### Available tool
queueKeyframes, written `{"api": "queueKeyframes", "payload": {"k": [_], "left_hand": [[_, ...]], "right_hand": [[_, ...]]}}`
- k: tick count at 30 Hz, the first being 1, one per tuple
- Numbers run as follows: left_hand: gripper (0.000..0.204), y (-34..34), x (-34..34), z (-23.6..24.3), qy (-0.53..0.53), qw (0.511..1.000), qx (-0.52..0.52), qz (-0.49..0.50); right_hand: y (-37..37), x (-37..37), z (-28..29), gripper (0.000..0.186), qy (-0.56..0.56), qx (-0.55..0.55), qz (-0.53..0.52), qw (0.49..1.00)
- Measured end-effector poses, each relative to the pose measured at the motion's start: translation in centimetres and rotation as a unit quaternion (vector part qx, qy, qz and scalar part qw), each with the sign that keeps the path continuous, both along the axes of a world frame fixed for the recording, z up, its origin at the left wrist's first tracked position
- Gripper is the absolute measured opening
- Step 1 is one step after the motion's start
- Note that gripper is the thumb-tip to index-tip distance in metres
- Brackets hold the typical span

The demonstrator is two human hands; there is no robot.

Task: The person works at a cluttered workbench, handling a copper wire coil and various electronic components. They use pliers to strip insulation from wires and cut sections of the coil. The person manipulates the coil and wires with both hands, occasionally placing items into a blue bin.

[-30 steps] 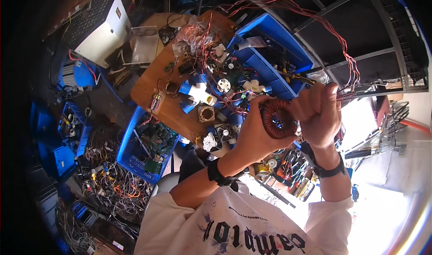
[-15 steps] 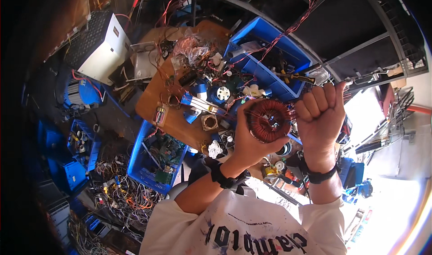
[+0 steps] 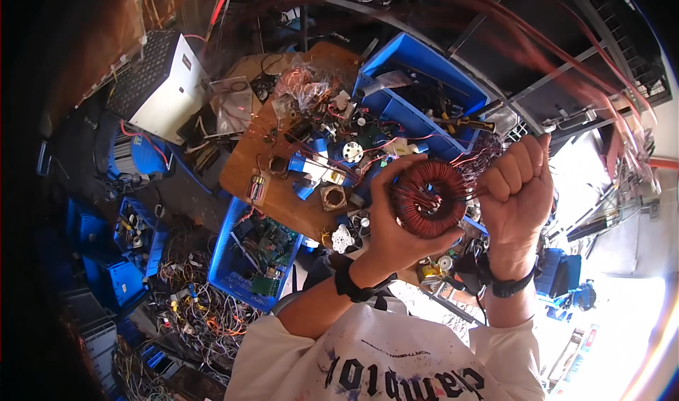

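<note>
A ring-shaped coil [image 3: 452, 192] wound with red-brown copper wire is in my left hand [image 3: 390, 235], the fingers and thumb wrapped around its outer edge. Wire ends show inside its central hole. Just right of the coil, my right hand [image 3: 520, 196] is closed in a fist on strands of the copper wire [image 3: 475, 191] that lead off the winding. Long loose strands [image 3: 566, 40] sweep in a blur across the upper right. How the strands run inside my right fist is hidden.
Beyond my hands, a wooden table [image 3: 244, 157] carries motor parts, wires and a bagged copper bundle [image 3: 300, 83]. A blue bin [image 3: 407, 114] with tools stands at its far right, another with circuit boards [image 3: 221, 252] at its near left. A cable heap [image 3: 205, 316] lies lower left.
The loose strands have swung from the top centre to the upper right and are now blurred. My right hand has moved slightly right and down; the coil is still in my left hand.
</note>
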State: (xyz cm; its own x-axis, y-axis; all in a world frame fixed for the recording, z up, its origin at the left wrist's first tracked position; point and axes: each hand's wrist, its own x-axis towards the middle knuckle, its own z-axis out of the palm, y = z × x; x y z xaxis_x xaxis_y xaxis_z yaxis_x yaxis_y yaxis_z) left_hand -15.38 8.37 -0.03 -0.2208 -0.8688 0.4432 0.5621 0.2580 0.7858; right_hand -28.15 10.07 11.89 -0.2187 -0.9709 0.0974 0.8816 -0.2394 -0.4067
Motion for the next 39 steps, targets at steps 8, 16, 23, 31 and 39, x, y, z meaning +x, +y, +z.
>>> {"api": "queueKeyframes", "payload": {"k": [8, 16, 23, 31, 39], "left_hand": [[0.085, 0.9, -1.3, -0.2, -0.067, 0.993, 0.094, 0.007], [0.072, -0.9, -1.7, -0.1, -0.111, 0.937, 0.304, -0.13], [0.075, -2.3, -0.5, 0.5, -0.168, 0.897, 0.337, -0.23], [0.074, -3.1, -0.4, 0.6, -0.425, 0.898, -0.113, -0.017], [0.043, -3.6, -0.1, 3.6, -0.317, 0.938, 0.079, -0.118]], "right_hand": [[-2.2, -1.6, -0.5, 0.045, 0.02, 0.11, 0.013, 0.994], [-5.7, -3.3, -3.8, 0.045, 0.059, 0.227, -0.056, 0.97], [-6.3, -1.7, -2.7, 0.044, 0.117, 0.259, -0.105, 0.953], [-6.2, 0.7, -2.2, 0.042, 0.195, 0.302, -0.125, 0.925], [-9.6, 3.0, -1.4, 0.041, 0.422, 0.237, -0.032, 0.874]]}}
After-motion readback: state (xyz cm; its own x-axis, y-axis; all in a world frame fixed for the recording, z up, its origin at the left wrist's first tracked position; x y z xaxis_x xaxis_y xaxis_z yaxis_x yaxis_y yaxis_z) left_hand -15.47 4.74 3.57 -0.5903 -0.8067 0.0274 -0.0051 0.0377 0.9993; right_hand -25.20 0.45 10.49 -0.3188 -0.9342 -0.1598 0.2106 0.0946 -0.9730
